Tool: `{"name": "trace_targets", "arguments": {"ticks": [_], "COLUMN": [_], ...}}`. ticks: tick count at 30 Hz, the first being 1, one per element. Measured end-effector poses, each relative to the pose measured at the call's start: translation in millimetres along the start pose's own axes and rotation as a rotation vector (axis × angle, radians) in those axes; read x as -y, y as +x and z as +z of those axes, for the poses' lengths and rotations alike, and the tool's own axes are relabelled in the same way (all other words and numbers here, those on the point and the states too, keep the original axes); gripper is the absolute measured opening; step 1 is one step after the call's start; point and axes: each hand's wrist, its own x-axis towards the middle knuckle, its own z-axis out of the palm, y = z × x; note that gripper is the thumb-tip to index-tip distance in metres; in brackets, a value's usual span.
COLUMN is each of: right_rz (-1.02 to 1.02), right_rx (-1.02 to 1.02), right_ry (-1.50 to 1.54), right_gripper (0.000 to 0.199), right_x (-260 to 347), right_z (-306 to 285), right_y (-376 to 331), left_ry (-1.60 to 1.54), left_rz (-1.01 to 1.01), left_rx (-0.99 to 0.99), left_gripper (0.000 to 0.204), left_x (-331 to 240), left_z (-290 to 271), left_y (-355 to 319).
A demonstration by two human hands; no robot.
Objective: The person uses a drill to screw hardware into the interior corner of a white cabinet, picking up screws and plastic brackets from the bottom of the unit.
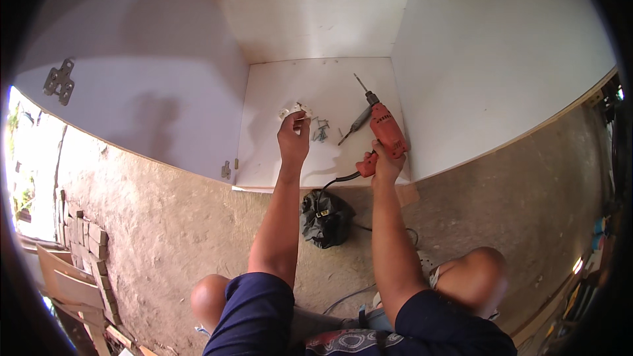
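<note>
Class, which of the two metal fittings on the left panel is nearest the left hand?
The lower, smaller-looking fitting; the upper fitting lies farther from the left hand, toward the picture's left edge.

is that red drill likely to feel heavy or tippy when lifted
The red drill probably feels heavy for its size, judging by its thick motor housing. With its long bit jutting out front, it may tend to dip nose-first. The black cord curves loosely from the handle, so it likely flexes but could tug.
</note>
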Motion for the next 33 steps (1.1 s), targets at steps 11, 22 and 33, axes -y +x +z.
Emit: {"name": "trace_targets", "arguments": {"ticks": [11,22,33], "right_rz": [-0.016,-0.029,-0.037], "right_rx": [0.024,0.067,0.048], "right_ry": [0.0,-0.022,-0.039], "right_gripper": [0.072,0.071,0.073], "right_x": [-5,-10,-7], "right_z": [-2,-12,-15], "right_y": [4,13,6], "left_ry": [-0.942,0.448,0.44], "left_rz": [-0.537,0.052,-0.154], "left_rx": [0.236,0.314,0.436], "left_gripper": [0.038,0.022,0.026], "left_x": [-1,22,50], "left_z": [-87,-128,-143], "left_y": [-7,-8,4]}}
